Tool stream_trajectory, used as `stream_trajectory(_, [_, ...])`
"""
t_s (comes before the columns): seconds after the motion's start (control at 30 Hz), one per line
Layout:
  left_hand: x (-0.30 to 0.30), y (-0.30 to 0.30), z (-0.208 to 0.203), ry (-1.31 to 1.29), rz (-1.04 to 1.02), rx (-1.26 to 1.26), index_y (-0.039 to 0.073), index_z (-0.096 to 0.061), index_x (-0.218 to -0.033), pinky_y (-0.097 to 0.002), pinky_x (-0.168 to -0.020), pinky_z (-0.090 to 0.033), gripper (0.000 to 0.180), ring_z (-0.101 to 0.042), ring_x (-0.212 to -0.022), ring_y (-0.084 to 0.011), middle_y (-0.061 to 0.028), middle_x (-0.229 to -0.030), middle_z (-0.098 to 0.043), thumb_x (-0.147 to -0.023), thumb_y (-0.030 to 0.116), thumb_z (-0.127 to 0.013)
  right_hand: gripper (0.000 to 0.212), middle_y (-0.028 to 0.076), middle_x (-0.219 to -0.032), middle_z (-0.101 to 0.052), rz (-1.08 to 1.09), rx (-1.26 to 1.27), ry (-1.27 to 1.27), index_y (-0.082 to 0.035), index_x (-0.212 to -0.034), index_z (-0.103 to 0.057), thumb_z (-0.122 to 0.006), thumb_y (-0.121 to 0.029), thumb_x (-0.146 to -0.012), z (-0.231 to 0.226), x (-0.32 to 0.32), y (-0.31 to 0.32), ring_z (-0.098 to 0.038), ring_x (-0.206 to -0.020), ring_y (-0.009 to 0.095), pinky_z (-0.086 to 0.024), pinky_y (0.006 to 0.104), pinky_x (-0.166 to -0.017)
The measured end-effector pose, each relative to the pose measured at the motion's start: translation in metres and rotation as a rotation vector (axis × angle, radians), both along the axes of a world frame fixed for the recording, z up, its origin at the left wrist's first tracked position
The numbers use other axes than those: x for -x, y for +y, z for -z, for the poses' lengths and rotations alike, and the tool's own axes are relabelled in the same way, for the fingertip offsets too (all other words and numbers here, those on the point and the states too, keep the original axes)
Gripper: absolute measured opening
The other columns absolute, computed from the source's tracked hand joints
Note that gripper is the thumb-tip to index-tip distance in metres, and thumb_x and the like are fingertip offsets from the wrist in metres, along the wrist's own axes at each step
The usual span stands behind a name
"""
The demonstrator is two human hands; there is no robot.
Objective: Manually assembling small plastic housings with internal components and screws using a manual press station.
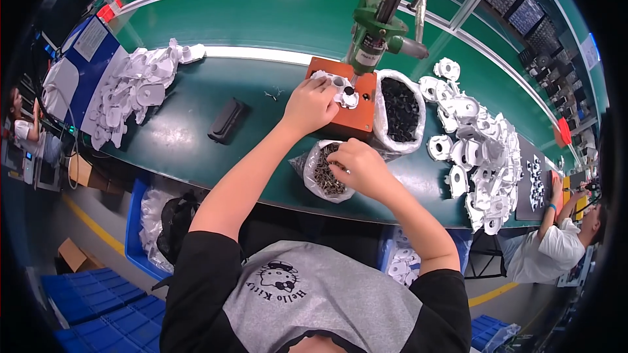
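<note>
My left hand [310,106] holds a white plastic housing [348,100] on top of an orange block [319,63], its fingers over the near left side. A round black piece [349,91] sits in the housing, right below the tip of a green press [376,29]. Lower and to the right, my right hand [358,166] dips its curled fingers into an open plastic bag [309,180] of small metal pins or screws [324,171]. Whatever lies between those fingertips is too small to make out.
Beside the block stands a white bag [418,124] of black parts. White housings are heaped at the right [481,150] and left [140,85]. A black case [227,120] lies on the green table [183,150]. At the far right another person [549,248] works.
</note>
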State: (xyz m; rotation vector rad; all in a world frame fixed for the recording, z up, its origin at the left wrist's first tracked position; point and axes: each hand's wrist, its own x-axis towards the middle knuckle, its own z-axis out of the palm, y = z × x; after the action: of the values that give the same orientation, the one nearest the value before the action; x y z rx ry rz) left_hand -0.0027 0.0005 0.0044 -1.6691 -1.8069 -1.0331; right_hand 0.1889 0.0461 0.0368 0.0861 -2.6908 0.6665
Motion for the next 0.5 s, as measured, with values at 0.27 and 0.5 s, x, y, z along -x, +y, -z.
stream_trajectory(0.27, [-0.001,0.002,0.000,-0.007,0.014,-0.020,-0.001,-0.059,-0.080,-0.0425,-0.081,-0.050,0.013,-0.062,-0.087,-0.0330,-0.0183,-0.090,-0.066,-0.069,0.006,-0.059,0.009,0.008,-0.073,-0.055,0.012,-0.082,-0.029,-0.003,-0.077,-0.065,-0.066,-0.008,-0.069,0.003,0.000,0.003,-0.055,-0.075,0.026,-0.047,0.0377,-0.067])
stream_trajectory(0.5, [0.000,0.001,0.002,-0.001,0.000,-0.033,0.000,-0.059,-0.080,-0.0424,-0.081,-0.049,0.013,-0.062,-0.087,-0.0323,-0.0176,-0.090,-0.066,-0.070,0.006,-0.059,0.010,0.008,-0.071,-0.054,-0.138,-0.012,0.046,-0.004,-0.076,-0.066,-0.067,-0.011,-0.068,0.009,0.007,-0.011,-0.055,-0.074,0.026,-0.047,0.0377,-0.068])
